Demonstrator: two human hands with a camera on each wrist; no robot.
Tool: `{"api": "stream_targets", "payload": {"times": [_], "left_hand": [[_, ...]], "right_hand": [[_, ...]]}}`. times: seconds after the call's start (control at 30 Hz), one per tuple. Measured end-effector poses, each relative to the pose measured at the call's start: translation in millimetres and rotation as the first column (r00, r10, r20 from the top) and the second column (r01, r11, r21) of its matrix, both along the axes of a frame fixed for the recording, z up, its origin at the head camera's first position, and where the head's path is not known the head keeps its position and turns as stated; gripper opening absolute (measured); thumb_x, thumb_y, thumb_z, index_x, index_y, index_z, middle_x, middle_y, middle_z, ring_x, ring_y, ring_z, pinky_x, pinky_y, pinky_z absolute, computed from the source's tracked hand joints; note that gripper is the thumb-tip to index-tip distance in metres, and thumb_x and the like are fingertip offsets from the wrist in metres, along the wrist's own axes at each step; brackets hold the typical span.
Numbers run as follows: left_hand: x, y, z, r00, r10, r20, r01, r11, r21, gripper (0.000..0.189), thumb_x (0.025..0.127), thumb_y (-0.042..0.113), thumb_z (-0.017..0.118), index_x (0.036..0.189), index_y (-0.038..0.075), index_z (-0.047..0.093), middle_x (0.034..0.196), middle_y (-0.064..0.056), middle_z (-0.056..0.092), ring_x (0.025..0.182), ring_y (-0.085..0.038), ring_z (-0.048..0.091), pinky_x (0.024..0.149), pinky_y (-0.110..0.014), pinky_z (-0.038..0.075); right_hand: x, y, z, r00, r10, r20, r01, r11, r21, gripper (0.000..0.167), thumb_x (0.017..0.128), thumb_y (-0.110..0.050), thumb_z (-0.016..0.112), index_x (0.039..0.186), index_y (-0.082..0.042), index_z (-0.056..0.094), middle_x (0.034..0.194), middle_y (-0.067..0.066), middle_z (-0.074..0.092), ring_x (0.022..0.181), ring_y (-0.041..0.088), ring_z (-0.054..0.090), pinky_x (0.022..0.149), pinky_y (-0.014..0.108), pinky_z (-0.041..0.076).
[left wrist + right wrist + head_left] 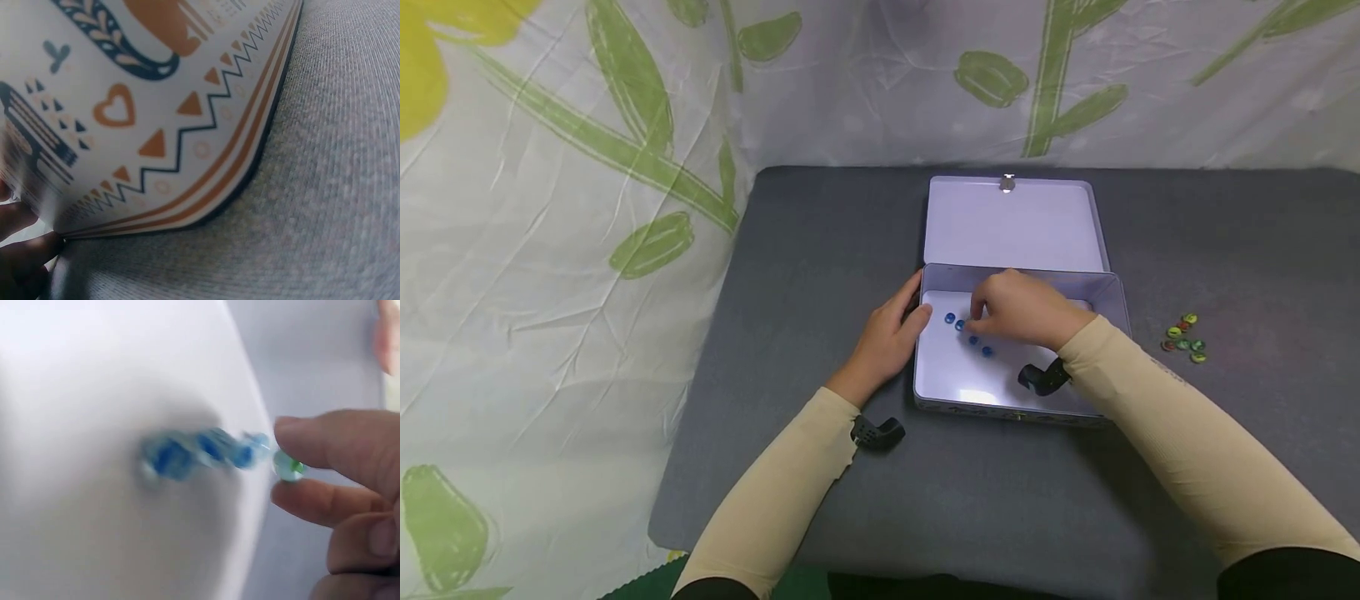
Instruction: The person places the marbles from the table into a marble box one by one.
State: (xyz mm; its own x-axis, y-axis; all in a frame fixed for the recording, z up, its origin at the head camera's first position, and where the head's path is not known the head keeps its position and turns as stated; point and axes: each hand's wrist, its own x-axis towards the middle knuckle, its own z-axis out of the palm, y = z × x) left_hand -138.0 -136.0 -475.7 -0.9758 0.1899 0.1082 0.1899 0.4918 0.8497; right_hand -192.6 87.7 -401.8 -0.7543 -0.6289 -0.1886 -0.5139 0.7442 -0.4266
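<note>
An open tin box (940,379) with a white inside lies on the dark table, its lid folded back. My left hand (883,337) grips the box's left wall, thumb at the rim; the left wrist view shows its fingers (28,250) by the patterned outside (144,119). Over the box floor, my right hand (1026,308) pinches a clear marble with green in it (288,466) between thumb and forefinger. Just beside that hand, several blue marbles (973,340) stand in a slanting row, blurred in the right wrist view (169,457).
To the right of the box, several green, yellow and reddish marbles (1183,344) lie in a loose cluster on the table (820,250). The raised lid (1011,221) with a metal clasp (1007,182) lies behind the box. A leaf-printed curtain (880,83) hangs at the back and left.
</note>
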Motion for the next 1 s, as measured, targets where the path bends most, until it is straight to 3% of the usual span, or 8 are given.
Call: {"api": "stream_targets", "payload": {"times": [0.4, 1.0], "left_hand": [[0.3, -0.4, 0.0, 1.000, -0.008, -0.002, 0.008, 1.000, -0.002, 0.066, 0.107, 0.044, 0.041, 0.167, 0.019, 0.032, 0.167, -0.007, 0.041, 0.153, -0.021, 0.039, 0.125, -0.042, 0.032], [0.8, -0.3, 2.1, 1.000, 0.000, 0.018, 0.000, 1.000, -0.010, 0.069, 0.106, 0.046, 0.040, 0.167, 0.015, 0.032, 0.168, -0.007, 0.039, 0.154, -0.022, 0.037, 0.125, -0.043, 0.032]], "right_hand": [[0.5, -2, -9.6, 0.999, 0.040, -0.014, -0.040, 0.999, 0.020, 0.018, 0.087, -0.027, 0.085, 0.084, -0.010, 0.080, 0.078, -0.001, 0.073, 0.065, 0.014, 0.057, 0.063, 0.035, 0.050], [-1.4, -5, -14.6, 0.998, 0.055, 0.039, -0.056, 0.998, 0.035, 0.017, 0.088, -0.027, 0.086, 0.087, -0.011, 0.081, 0.084, -0.002, 0.076, 0.069, 0.013, 0.059, 0.065, 0.034, 0.051]]}}
